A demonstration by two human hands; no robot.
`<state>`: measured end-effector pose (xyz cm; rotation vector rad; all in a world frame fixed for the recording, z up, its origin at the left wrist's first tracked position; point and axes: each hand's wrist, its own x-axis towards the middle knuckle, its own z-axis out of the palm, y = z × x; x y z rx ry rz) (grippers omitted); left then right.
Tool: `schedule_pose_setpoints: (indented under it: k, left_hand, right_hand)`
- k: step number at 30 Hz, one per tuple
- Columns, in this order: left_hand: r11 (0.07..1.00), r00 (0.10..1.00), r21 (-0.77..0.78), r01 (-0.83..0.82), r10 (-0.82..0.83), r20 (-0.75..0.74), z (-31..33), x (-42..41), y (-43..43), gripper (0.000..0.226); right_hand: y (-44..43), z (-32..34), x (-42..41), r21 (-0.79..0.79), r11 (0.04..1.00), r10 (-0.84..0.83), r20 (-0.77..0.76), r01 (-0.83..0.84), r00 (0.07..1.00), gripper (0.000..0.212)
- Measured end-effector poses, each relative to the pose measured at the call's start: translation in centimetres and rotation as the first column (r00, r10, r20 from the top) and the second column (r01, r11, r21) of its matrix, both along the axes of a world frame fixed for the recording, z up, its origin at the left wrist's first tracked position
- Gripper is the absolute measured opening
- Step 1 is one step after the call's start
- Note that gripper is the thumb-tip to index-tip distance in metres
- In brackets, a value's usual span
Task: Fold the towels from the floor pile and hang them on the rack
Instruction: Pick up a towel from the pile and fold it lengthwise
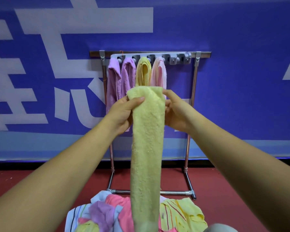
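Observation:
A long yellow towel (146,148), folded into a narrow strip, hangs down in front of me. My left hand (124,113) pinches its upper left edge with thumb on top. My right hand (176,111) grips its upper right edge, fingers curled behind the cloth. Behind stands the metal rack (195,84) with a grey clip bar (177,58). Two purple towels (120,76), a yellow towel (143,71) and a pink towel (158,72) hang from its clips. The floor pile (107,213) of mixed coloured towels lies below, partly hidden by the strip.
A blue wall banner (241,81) with large white characters stands right behind the rack. The floor (233,190) is red. The rack's base bar (174,192) lies just beyond the pile. Two clips at the bar's right end hold nothing.

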<state>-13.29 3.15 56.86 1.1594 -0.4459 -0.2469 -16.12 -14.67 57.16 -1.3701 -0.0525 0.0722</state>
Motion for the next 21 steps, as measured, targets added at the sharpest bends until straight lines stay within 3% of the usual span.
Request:
schedule_pose_setpoints:
  k: [2,8,10,13,16,18,21]
  left_hand:
    - [0.999,0.999,0.010,-0.049,0.049,0.004,0.6,0.3,-0.1,0.030]
    - [0.983,0.984,0.064,-0.175,0.176,-0.018,1.0,1.1,0.8,0.017]
    - [0.988,0.985,0.058,-0.145,0.150,-0.084,0.6,1.0,1.0,0.019]
    - [0.995,0.988,0.097,0.028,-0.013,-0.154,-0.6,0.3,1.3,0.048]
    - [0.967,0.989,0.213,0.137,-0.123,-0.078,-2.4,-0.4,1.5,0.052]
    - [0.946,0.998,0.320,0.053,-0.058,0.008,-3.6,-0.6,1.3,0.036]
    - [0.934,0.994,0.345,-0.089,0.059,0.095,-5.0,-0.3,1.1,0.021]
  right_hand:
    - [0.0,-0.9,-0.6,0.004,0.997,0.083,-0.029,-0.083,0.996,0.050]
    - [0.2,-2.3,-1.4,0.020,1.000,0.018,0.076,-0.020,0.997,0.015]
    - [0.5,-1.9,-1.3,0.027,0.998,-0.051,0.110,0.048,0.993,0.008]
    - [0.9,-0.9,-1.0,0.051,0.988,-0.149,0.133,0.144,0.980,0.017]
    - [1.0,0.0,-0.5,0.083,0.970,-0.238,0.127,0.229,0.963,0.031]
    - [0.8,0.4,-0.2,0.117,0.951,-0.296,0.096,0.284,0.950,0.034]
    - [0.4,1.0,-0.2,0.115,0.941,-0.328,0.071,0.319,0.942,0.027]
